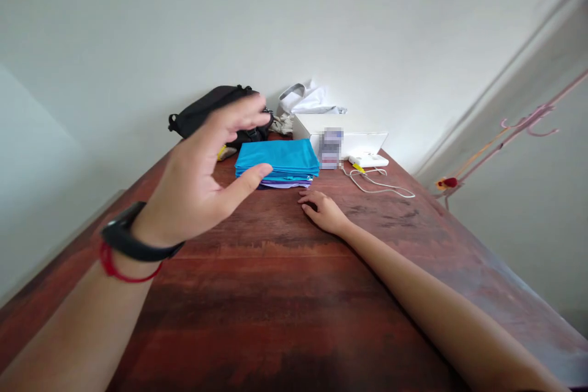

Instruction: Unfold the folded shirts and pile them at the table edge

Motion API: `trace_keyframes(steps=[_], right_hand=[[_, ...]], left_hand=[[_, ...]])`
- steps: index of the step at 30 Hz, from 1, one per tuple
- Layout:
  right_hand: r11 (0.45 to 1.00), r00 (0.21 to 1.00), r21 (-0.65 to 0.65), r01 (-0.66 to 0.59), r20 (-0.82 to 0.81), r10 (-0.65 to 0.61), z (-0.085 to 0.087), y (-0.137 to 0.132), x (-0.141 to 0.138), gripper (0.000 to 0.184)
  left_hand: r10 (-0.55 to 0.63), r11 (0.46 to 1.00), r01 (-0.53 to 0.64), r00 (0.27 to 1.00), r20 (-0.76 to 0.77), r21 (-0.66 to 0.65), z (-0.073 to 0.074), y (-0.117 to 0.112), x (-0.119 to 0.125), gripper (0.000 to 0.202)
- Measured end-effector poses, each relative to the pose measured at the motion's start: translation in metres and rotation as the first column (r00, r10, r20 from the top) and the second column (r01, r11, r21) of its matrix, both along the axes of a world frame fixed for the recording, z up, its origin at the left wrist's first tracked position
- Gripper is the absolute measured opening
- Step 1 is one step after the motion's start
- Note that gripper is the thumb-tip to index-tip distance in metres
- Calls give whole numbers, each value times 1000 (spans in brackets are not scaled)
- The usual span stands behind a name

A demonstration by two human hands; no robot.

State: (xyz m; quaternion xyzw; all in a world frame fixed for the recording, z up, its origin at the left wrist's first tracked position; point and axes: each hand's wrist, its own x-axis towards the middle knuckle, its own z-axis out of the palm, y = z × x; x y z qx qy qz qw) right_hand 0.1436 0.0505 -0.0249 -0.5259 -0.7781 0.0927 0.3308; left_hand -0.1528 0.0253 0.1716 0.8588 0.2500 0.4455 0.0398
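My left hand [197, 177] is raised above the left side of the table, thumb and fingers spread apart, with nothing in it. A black wristband and a red string bracelet circle that wrist. My right hand [324, 211] rests on the tabletop, fingers loosely curved and slightly apart, holding nothing. Just beyond it lies a neat stack of folded cloth [277, 158], bright blue on top with purple layers beneath. Both hands are apart from the stack; in the picture my left thumb overlaps its left edge.
On the reddish-brown wooden table [275, 306], a black bag [215, 104] and a white bag [312, 98] lie against the wall. A white box [358, 128] stands near a white device [370, 160] with a cable [390, 190]. A pinkish rack with hooks [519, 128] is at right.
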Motion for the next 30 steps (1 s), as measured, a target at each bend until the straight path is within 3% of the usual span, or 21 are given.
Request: trace_keyframes(steps=[2, 6, 9, 11, 13, 19, 25, 30], right_hand=[[1000, 1000, 2, 2, -1, -2, 1, 0, -1, 24], [1000, 1000, 7, 9, -8, -9, 3, -1, -3, 23], [1000, 1000, 12, 1, -3, -1, 4, -1, -3, 23], [1000, 1000, 15, -3, 0, 3, 4, -1, -3, 24], [1000, 1000, 16, -1, 2, 1, 4, -1, -3, 23], [1000, 1000, 2, 11, 8, -11, 3, 0, -2, 22], [1000, 1000, 9, 10, 13, -10, 2, 1, -1, 22], [1000, 1000, 17, 4, 19, -4, -1, 3, -1, 23]], left_hand=[[43, 997, -35, 993, -108, 73, -21, 36, 7, 39], [172, 984, -177, 967, -186, -10, -91, 108, 4, 33], [209, 969, -229, 961, -182, -96, -134, 136, -3, 40], [207, 963, -233, 961, -182, -136, -150, 143, -6, 39], [219, 959, -242, 963, -156, -148, -155, 144, -7, 36], [262, 943, -257, 965, -3, -211, -150, 151, -10, 28], [286, 916, -237, 952, 112, -325, -150, 160, -15, 33], [278, 900, -222, 955, 103, -375, -148, 159, -16, 34]])
